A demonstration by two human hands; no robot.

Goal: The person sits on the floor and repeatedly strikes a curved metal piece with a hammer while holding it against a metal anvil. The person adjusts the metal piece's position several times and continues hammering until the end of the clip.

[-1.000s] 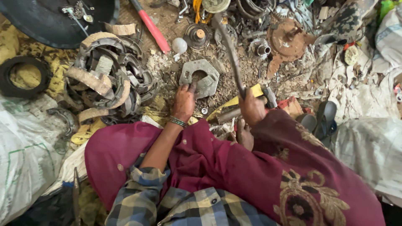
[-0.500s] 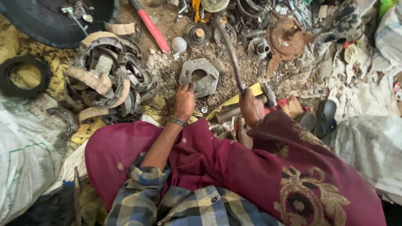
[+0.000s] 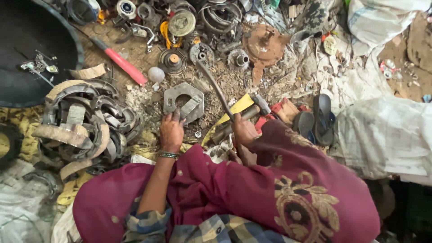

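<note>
Dull grey metal hexagonal plate (image 3: pixel 183 102), rusty disc (image 3: pixel 265 44), glossy red plastic handle (image 3: pixel 124 66)

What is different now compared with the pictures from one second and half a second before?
Very little. The left hand still rests its fingers on the grey hexagonal metal plate, and the right hand still grips the hammer by its handle, in about the same place. The view shows somewhat more ground at the top. The red-handled tool and the pile of curved metal pieces lie as before.
</note>
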